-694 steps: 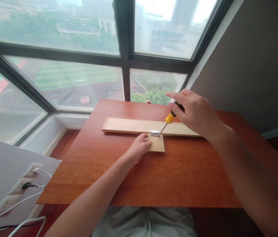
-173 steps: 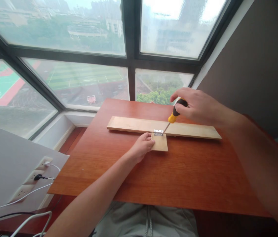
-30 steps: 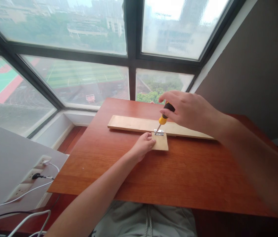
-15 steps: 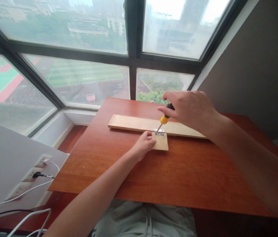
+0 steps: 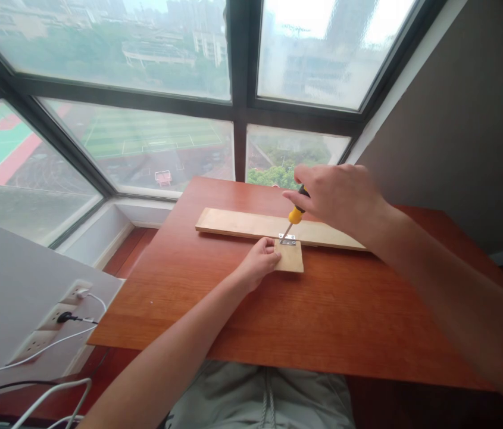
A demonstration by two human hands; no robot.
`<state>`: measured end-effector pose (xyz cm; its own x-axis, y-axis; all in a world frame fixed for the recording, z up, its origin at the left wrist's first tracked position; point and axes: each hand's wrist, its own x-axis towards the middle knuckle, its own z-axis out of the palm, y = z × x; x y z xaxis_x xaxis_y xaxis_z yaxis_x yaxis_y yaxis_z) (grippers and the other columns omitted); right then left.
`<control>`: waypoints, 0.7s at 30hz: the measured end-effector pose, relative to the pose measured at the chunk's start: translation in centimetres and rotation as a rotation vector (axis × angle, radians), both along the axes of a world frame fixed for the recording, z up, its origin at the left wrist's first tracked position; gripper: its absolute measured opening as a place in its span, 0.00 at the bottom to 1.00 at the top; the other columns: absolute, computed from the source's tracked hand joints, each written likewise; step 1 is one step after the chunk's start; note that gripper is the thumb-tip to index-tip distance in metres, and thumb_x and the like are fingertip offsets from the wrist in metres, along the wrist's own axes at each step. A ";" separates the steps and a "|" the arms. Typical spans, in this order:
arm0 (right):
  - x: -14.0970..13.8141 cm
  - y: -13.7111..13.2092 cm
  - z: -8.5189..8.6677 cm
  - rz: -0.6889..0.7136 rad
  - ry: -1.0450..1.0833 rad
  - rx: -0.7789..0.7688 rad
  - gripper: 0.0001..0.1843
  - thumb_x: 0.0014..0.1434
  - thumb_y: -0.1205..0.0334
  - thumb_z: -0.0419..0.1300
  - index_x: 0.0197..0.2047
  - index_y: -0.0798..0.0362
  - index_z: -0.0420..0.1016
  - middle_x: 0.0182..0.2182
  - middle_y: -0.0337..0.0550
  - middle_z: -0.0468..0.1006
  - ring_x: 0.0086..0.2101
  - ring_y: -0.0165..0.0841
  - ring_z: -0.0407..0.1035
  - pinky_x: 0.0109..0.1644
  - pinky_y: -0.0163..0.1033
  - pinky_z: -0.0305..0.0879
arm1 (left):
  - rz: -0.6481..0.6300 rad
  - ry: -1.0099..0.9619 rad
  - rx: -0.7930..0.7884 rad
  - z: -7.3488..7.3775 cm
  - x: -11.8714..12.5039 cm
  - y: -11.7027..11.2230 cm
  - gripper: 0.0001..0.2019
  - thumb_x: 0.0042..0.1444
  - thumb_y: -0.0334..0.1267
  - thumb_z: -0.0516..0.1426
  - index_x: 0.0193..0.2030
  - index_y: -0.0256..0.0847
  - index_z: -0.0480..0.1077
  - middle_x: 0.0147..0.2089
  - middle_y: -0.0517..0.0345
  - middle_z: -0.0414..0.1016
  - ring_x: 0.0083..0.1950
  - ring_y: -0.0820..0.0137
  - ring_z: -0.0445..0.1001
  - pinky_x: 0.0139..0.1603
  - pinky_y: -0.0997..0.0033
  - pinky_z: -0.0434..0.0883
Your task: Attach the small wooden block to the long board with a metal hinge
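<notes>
My right hand is closed around the black and yellow handle of a screwdriver. The tool leans, its tip down at the left part of a small metal hinge. One leaf of that hinge lies on a small square wooden piece, the other on a long wooden board. With fingers and thumb, my left hand pinches the left edge of the small piece. Whether a screw sits under the tip is too small to tell.
The board lies across a reddish-brown table, its right end hidden behind my right arm. Large windows rise behind the table. At lower left, wall sockets carry plugs, with white and black cables hanging near the table's corner.
My right hand has turned slightly and shifted a little left with the screwdriver. The tip stays at the hinge, and my left hand keeps its place on the small piece.
</notes>
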<state>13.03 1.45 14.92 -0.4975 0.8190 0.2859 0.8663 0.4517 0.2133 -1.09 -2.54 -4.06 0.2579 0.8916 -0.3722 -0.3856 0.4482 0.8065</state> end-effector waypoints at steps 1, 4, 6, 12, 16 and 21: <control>0.0 0.0 -0.1 -0.025 -0.017 0.029 0.19 0.65 0.44 0.53 0.40 0.51 0.74 0.28 0.49 0.77 0.28 0.41 0.70 0.30 0.41 0.51 | 0.001 0.001 -0.001 0.0 0.0 0.0 0.14 0.52 0.25 0.61 0.42 0.39 0.62 0.39 0.54 0.78 0.35 0.73 0.78 0.38 0.74 0.72; 0.3 0.2 0.0 0.021 0.001 -0.008 0.18 0.66 0.47 0.50 0.39 0.51 0.73 0.32 0.50 0.78 0.27 0.39 0.69 0.29 0.40 0.50 | 0.005 0.001 -0.004 0.1 0.0 0.0 0.13 0.53 0.24 0.60 0.41 0.39 0.63 0.40 0.53 0.78 0.35 0.73 0.77 0.38 0.75 0.72; 0.7 0.6 0.2 0.097 0.047 -0.100 0.13 0.64 0.55 0.51 0.43 0.51 0.73 0.43 0.51 0.78 0.29 0.36 0.69 0.29 0.40 0.53 | 0.009 0.001 -0.009 0.1 0.0 0.0 0.12 0.53 0.24 0.60 0.41 0.39 0.63 0.40 0.54 0.78 0.35 0.74 0.77 0.39 0.75 0.72; 1.2 1.0 0.6 0.306 0.160 -0.282 0.17 0.60 0.63 0.55 0.52 0.51 0.71 0.47 0.46 0.78 0.41 0.38 0.71 0.38 0.39 0.60 | 0.014 -0.014 -0.012 0.2 0.0 0.0 0.12 0.53 0.24 0.59 0.41 0.39 0.63 0.39 0.54 0.78 0.36 0.73 0.77 0.39 0.75 0.72; 0.6 0.6 0.0 0.126 0.077 -0.083 0.17 0.64 0.49 0.53 0.47 0.50 0.73 0.38 0.46 0.80 0.33 0.39 0.71 0.31 0.40 0.53 | 0.027 -0.018 -0.020 0.3 0.1 -0.1 0.13 0.52 0.23 0.60 0.41 0.39 0.63 0.40 0.54 0.78 0.38 0.73 0.78 0.42 0.73 0.73; 1.1 0.8 0.0 0.061 0.099 -0.117 0.12 0.62 0.53 0.54 0.41 0.51 0.71 0.37 0.45 0.78 0.30 0.36 0.69 0.30 0.40 0.53 | 0.015 -0.008 -0.016 0.1 -0.1 -0.1 0.14 0.51 0.25 0.62 0.41 0.39 0.64 0.41 0.53 0.78 0.38 0.72 0.78 0.42 0.72 0.73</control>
